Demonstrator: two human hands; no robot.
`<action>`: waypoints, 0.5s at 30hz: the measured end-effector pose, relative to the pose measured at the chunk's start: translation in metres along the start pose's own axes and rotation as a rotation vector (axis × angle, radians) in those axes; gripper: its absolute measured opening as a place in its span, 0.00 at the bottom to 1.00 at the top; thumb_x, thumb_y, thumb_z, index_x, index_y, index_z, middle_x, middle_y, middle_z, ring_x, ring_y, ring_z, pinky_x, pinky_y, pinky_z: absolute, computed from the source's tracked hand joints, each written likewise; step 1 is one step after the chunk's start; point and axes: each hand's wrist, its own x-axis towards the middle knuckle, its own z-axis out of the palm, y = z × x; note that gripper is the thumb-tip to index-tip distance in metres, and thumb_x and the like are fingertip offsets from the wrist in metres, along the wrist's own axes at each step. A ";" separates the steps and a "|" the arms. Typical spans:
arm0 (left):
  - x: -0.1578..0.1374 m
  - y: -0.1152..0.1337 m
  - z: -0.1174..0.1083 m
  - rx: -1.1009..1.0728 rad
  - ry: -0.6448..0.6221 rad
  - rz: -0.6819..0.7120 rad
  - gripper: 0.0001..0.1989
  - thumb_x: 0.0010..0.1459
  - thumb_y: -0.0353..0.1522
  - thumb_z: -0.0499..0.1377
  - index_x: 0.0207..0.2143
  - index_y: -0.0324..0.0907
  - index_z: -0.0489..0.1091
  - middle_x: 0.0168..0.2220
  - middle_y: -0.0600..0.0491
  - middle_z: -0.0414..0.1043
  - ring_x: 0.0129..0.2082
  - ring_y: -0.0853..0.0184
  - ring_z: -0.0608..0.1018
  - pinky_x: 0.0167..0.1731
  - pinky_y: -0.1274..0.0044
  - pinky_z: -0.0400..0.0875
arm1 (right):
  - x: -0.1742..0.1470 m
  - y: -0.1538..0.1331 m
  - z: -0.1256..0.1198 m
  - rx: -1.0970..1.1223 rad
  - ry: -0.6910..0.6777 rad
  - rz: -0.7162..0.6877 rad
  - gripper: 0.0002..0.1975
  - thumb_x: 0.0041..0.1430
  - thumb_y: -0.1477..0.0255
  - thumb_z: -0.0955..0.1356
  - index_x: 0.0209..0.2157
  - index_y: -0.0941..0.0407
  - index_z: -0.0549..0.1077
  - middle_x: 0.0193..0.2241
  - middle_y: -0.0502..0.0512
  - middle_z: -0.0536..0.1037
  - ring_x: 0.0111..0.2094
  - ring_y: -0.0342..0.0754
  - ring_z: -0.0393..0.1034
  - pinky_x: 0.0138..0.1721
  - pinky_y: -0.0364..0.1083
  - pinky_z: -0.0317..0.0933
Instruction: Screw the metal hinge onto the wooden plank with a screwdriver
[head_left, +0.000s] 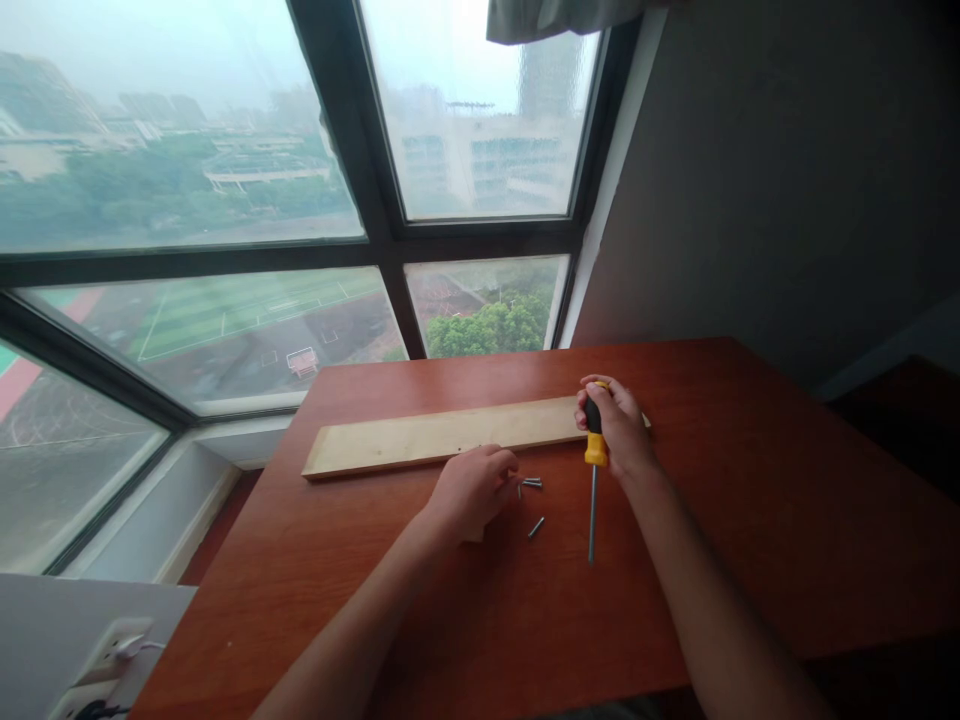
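Observation:
My right hand (616, 425) is wrapped round the black and yellow handle of a screwdriver (595, 450), its shaft pointing down toward me. Low over the table, my left hand (476, 485) has its fingers curled together beside a few loose screws (532, 483). Whatever its fingertips may hold is hidden. A single screw (536, 527) lies apart, nearer to me. Beneath the left hand, the edge of a small pale piece (472, 536) shows, mostly covered. Behind both hands a long light wooden board (435, 432) lies flat, with small dark marks near its front edge.
The reddish-brown table (750, 520) stands against a large window with dark frames (390, 245). A grey wall (735, 180) rises at the right. Wall sockets with plugs (120, 650) are at the lower left, beyond the table's left edge.

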 end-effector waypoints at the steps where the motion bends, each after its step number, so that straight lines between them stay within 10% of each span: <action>1: -0.002 0.004 -0.002 -0.003 -0.033 0.037 0.07 0.60 0.37 0.56 0.37 0.45 0.71 0.38 0.53 0.74 0.34 0.66 0.76 0.32 0.78 0.65 | -0.001 0.000 0.001 -0.004 -0.004 -0.003 0.10 0.51 0.66 0.70 0.34 0.54 0.68 0.23 0.44 0.70 0.18 0.38 0.62 0.17 0.38 0.55; 8: -0.014 0.036 0.007 0.110 -0.210 0.305 0.07 0.58 0.39 0.59 0.35 0.46 0.69 0.35 0.55 0.73 0.32 0.66 0.77 0.26 0.78 0.63 | 0.000 -0.002 -0.001 0.002 0.014 0.001 0.10 0.51 0.67 0.70 0.34 0.54 0.68 0.23 0.44 0.70 0.18 0.38 0.62 0.17 0.38 0.54; 15: -0.010 0.025 0.012 0.176 -0.166 0.246 0.07 0.63 0.36 0.52 0.37 0.45 0.69 0.38 0.53 0.73 0.33 0.66 0.77 0.29 0.77 0.65 | 0.000 -0.002 -0.001 -0.001 0.003 0.011 0.11 0.51 0.66 0.70 0.35 0.54 0.69 0.23 0.44 0.70 0.18 0.38 0.62 0.17 0.38 0.55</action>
